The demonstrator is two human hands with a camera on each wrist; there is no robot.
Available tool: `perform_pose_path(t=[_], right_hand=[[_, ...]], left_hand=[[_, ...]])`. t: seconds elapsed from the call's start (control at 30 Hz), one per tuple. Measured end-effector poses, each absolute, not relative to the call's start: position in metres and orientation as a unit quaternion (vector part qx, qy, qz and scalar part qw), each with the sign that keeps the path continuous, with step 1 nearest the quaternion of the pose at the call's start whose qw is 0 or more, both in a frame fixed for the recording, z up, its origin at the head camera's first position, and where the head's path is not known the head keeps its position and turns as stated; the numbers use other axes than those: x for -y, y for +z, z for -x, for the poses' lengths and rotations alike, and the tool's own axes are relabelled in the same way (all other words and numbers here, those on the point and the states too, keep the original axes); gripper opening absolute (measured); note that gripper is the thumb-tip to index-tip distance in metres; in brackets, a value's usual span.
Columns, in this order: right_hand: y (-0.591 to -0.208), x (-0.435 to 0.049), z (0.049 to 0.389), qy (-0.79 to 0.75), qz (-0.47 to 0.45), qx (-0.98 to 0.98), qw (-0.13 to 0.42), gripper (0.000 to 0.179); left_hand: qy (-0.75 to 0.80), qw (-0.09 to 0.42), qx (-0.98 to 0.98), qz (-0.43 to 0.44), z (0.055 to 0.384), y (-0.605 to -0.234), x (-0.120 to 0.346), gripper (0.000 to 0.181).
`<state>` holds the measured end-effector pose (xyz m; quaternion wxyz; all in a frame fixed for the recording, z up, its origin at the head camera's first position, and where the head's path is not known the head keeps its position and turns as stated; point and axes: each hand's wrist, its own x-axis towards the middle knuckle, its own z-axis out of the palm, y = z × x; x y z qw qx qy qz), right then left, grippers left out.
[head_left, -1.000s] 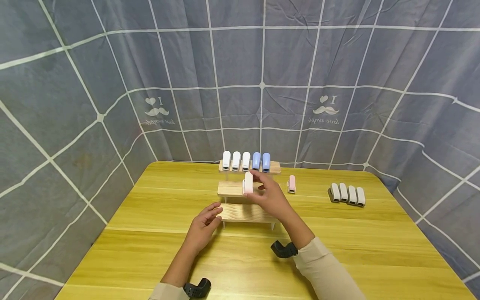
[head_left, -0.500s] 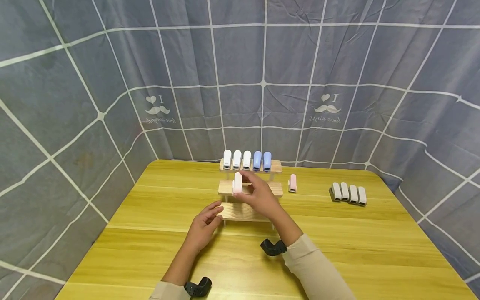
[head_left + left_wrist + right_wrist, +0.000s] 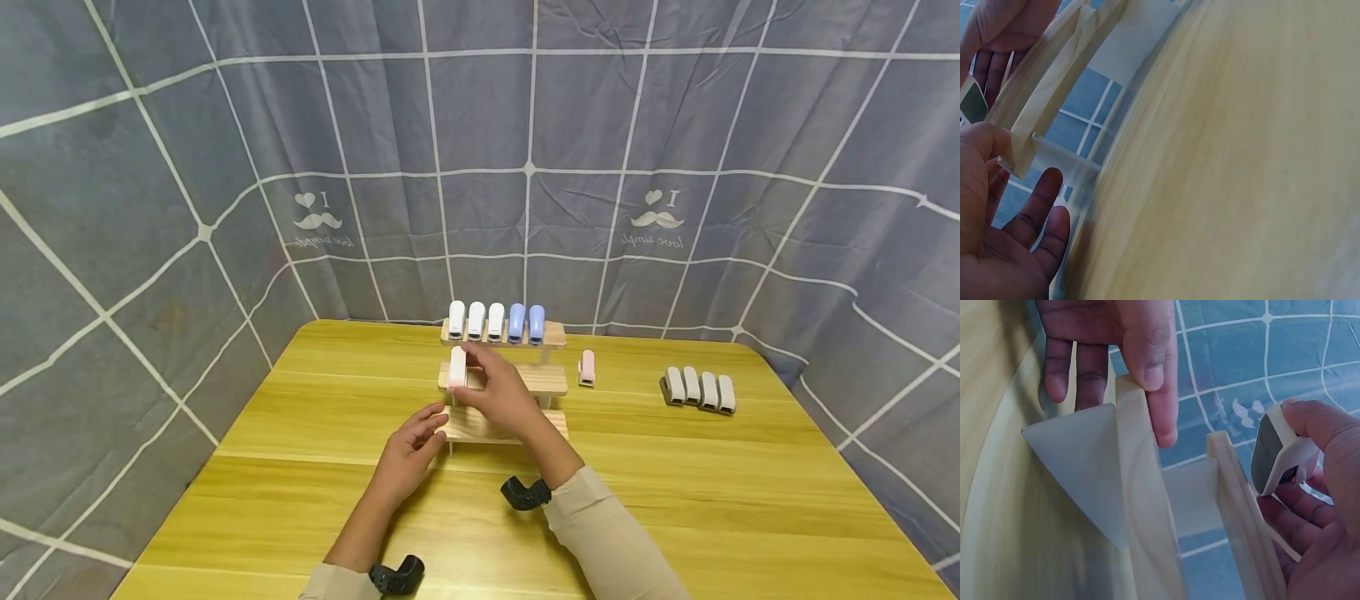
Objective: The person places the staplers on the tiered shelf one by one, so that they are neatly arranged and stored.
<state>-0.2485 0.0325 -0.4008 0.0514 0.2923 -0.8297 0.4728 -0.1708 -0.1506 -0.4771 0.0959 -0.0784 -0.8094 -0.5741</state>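
Observation:
In the head view my right hand (image 3: 495,390) holds a small white-and-pink stapler (image 3: 457,367) between thumb and fingers, at the left end of the middle tier of a three-tier wooden rack (image 3: 510,427). The right wrist view shows the stapler's grey base (image 3: 1269,453) tilted beside the board edge, with a gap between them. My left hand (image 3: 405,460) is at the left end of the lowest tier. Its thumb and index finger pinch the board end (image 3: 1025,140), while the other fingers hang loose by the clear support.
Three white staplers (image 3: 476,321) and two blue staplers (image 3: 517,322) stand in a row on the top tier. A pink stapler (image 3: 587,367) lies right of the rack. Several white staplers (image 3: 697,389) are lined up farther right. A grey checked curtain (image 3: 480,217) encloses the table.
My right hand has carried the stapler leftward along the middle tier to its left end, uncovering more of that board. My left hand has kept its place on the rack.

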Motion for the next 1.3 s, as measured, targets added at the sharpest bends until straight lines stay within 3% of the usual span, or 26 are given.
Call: perform_pose_path(t=[0.23,0.6,1.0,1.3], right_hand=[[-0.402,-0.027,0.247,0.446,-0.29,0.844,0.068,0.07],[-0.402,-0.024,0.243,0.398,-0.267,0.875,0.063,0.072],[-0.403,-0.021,0.245,0.404,-0.263,0.872,0.086,0.066],[-0.405,-0.018,0.245,0.408,-0.255,0.871,0.101,0.063]], left_hand=[[-0.572,0.095,0.811,0.071,0.169,-0.472,0.146,0.03],[-0.567,0.079,0.818,0.066,0.145,-0.43,0.138,0.029],[-0.569,0.093,0.814,0.064,0.168,-0.471,0.146,0.03],[-0.571,0.088,0.813,0.072,0.17,-0.475,0.15,0.03]])
